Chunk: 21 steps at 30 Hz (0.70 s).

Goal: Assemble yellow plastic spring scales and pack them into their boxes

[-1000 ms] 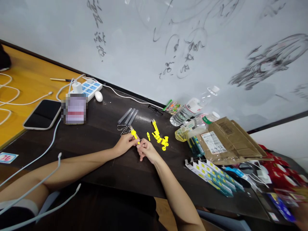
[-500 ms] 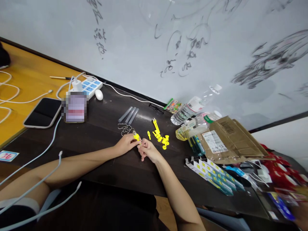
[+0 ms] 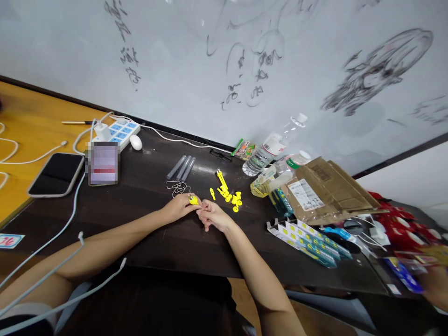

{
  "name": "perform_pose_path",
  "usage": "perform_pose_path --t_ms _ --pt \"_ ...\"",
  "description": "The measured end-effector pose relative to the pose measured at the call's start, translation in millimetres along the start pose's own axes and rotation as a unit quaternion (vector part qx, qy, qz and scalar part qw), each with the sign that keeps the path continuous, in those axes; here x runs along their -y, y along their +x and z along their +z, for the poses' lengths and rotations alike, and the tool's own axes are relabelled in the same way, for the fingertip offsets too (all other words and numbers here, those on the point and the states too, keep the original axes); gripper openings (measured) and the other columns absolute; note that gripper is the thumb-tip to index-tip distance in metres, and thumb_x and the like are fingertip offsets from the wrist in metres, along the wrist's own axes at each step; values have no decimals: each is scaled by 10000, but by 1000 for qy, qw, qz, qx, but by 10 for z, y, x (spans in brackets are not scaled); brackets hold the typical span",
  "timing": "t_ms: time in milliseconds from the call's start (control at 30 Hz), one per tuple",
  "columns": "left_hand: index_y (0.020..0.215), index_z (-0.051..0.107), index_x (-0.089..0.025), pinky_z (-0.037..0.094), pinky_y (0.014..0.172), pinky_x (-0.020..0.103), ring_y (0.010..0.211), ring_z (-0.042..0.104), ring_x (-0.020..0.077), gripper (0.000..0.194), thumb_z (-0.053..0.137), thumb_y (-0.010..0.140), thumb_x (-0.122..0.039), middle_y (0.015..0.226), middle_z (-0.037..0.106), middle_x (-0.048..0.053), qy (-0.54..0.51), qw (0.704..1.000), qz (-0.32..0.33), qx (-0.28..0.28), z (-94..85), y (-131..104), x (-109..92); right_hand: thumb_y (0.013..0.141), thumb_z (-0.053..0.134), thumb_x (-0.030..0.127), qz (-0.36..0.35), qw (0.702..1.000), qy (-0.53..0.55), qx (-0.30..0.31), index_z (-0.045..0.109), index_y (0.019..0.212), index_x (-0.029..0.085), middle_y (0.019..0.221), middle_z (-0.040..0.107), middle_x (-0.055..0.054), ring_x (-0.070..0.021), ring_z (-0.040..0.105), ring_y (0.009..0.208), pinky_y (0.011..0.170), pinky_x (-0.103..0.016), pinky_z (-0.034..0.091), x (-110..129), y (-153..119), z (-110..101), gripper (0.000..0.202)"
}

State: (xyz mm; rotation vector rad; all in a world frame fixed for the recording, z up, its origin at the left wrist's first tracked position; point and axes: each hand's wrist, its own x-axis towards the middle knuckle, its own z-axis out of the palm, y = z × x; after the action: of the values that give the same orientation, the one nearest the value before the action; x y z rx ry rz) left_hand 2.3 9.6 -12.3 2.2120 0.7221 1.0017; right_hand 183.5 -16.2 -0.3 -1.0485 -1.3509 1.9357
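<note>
Yellow piece, head view: the slim yellow piece (image 3: 193,199) is showing its rounded, metal-tipped end above the fingers, low over the dark table (image 3: 150,163); its lower part is being hidden.
Left hand: the left hand (image 3: 177,207) is gripping the piece, its fingers closing around the sides.
Right hand: the right hand (image 3: 214,215) is meeting the left at the piece's lower end, thumb and forefinger bending together; whether they are gripping anything cannot be told.
Step in hand: both hands appear to be doing close fingertip work at that lower end.
Next move: any further adjustment is probably calling for a steady left grip and fine right-hand control, as the parts are looking small and easily dropped.
Loose yellow parts: a long part (image 3: 221,178) is lying beyond the hands, a small part (image 3: 212,194) is lying near it, and round parts (image 3: 236,201) are clustering to the right.
Clear tubes: three tubes (image 3: 185,169) are lying side by side, with bent wires (image 3: 179,188) resting just nearer the hands.
Patterned cartons: the green-and-white cartons (image 3: 304,242) are lying well to the right.
</note>
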Motion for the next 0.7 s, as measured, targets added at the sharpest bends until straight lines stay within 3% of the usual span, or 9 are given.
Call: perform_pose_path --t_ms 133,367,567,700 --pt "866 682 -164 450 747 256 774 624 151 186 552 870 -297 854 697 43 -21 999 -37 2 -17 15 18 693 681 322 11 1000 -6 0 299 760 228 443 415 158 -15 308 309 287 -181 451 -5 8 -8 399" --pt "863 704 -185 441 807 275 813 613 159 203 548 871 -314 861 691 45 -17 998 -9 51 -24 7 24 679 708 331 23 999 -18 19 304 755 226 426 388 162 -17 302 312 283 -182 451 -4 22 -64 424" --pt "800 716 -175 480 694 258 829 574 158 207 642 783 -367 934 596 55 -60 993 -90 -56 31 3 20 695 708 367 13 1000 -16 -6 308 784 229 471 451 143 -34 382 346 341 -223 507 -53 32 -93 433" --pt "816 692 -150 504 657 268 756 586 152 274 648 755 -413 828 606 40 -143 970 -172 -95 60 22 73 736 672 421 8 1000 -17 -16 327 821 229 527 506 112 -42 413 360 343 -216 500 -30 27 -108 403"
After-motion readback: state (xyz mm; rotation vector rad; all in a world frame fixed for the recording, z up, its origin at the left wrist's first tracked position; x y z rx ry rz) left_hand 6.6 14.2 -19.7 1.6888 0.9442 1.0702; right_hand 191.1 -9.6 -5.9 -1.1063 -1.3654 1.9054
